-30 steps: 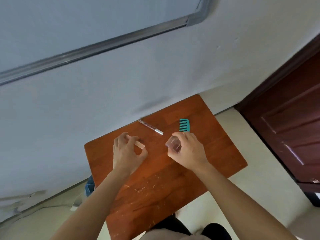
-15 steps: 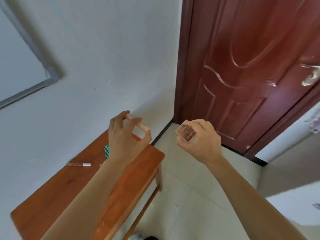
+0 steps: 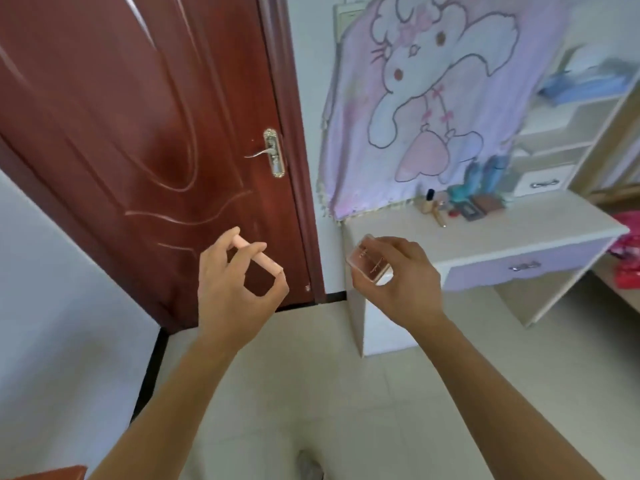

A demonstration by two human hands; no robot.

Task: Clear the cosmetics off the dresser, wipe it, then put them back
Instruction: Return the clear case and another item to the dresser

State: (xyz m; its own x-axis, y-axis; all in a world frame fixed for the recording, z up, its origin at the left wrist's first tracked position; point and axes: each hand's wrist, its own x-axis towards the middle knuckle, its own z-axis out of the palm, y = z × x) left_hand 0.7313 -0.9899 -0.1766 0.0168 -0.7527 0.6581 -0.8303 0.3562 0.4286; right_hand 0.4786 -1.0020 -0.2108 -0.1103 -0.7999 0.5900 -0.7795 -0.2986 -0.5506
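My left hand [image 3: 233, 289] pinches a slim pink tube [image 3: 258, 256] between thumb and fingertips, held in the air in front of the door. My right hand [image 3: 401, 282] grips a small clear pinkish compact case [image 3: 369, 264] near the left corner of the white dresser [image 3: 485, 233]. Several cosmetics [image 3: 460, 202] stand and lie at the back of the dresser top: a dark-capped bottle, gold tubes, flat palettes and blue bottles.
A dark red door [image 3: 138, 133] with a metal handle [image 3: 270, 154] fills the left. A pink cartoon blanket [image 3: 426, 98] hangs behind the dresser. White shelves [image 3: 568, 126] stand at the right. A corner of the wooden table [image 3: 52, 474] shows at the bottom left.
The view swung right from the wooden table, past the door, to the dresser. Both hands lifted the tube and the compact off the table and carried them along.
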